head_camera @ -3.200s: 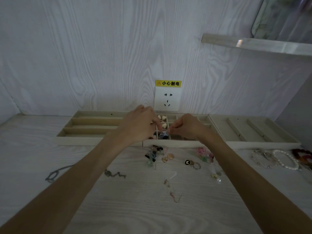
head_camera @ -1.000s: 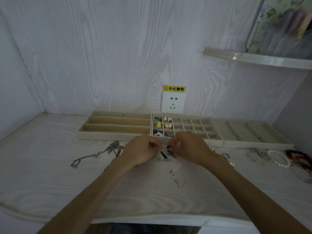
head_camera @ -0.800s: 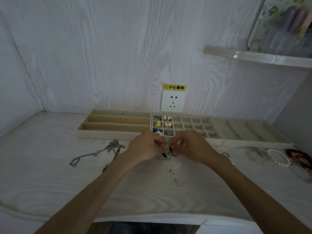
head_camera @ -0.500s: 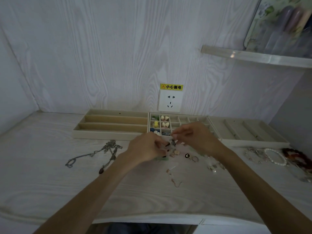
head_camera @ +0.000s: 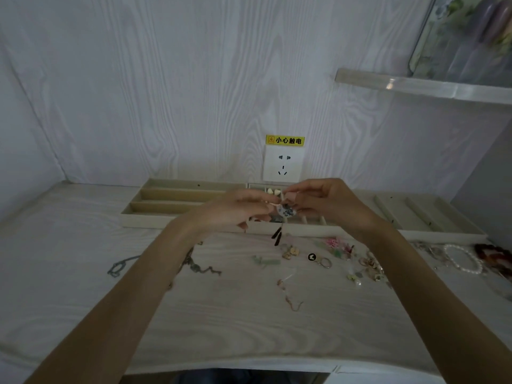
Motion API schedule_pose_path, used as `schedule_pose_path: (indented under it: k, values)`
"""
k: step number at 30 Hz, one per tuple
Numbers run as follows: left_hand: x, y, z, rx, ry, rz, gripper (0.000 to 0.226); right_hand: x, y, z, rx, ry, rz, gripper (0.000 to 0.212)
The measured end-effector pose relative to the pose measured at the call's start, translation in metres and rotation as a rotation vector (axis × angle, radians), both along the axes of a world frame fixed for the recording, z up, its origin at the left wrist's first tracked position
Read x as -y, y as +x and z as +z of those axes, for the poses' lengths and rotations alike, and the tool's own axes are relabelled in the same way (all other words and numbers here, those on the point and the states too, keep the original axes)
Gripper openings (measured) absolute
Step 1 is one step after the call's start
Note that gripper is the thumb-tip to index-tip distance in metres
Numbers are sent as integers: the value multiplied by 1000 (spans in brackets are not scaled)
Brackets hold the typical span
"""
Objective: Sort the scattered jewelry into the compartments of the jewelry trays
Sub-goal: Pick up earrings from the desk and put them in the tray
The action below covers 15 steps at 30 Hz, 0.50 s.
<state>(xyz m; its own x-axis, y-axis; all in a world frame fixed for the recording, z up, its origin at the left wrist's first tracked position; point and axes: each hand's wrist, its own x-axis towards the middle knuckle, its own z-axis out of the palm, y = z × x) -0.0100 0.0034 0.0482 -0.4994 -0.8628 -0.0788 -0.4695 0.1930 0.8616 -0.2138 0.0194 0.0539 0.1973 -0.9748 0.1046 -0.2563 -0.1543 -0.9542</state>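
Both hands, left hand (head_camera: 235, 210) and right hand (head_camera: 327, 200), pinch a small dangling earring (head_camera: 285, 212) over the gridded tray (head_camera: 313, 220); it looks light and delicate, best held by its body, not its black tassels.

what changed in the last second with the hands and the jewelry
Both hands, left hand and right hand, rose from the tabletop pile to above the grid tray, pinching between them a blue-and-white earring with black tassels hanging. The loose pieces, chain and pearl bracelet stayed on the table.
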Motion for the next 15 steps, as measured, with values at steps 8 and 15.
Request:
schedule_pose_path:
  k: [8, 15]
  values:
    - [29, -10, 4, 121, -50, -67, 47, 21, 9, 3, 52, -98, -48, 16]
    - [62, -18, 12, 212, -124, -123, 17, 27, 11, -17, 213, -167, -231, 21]
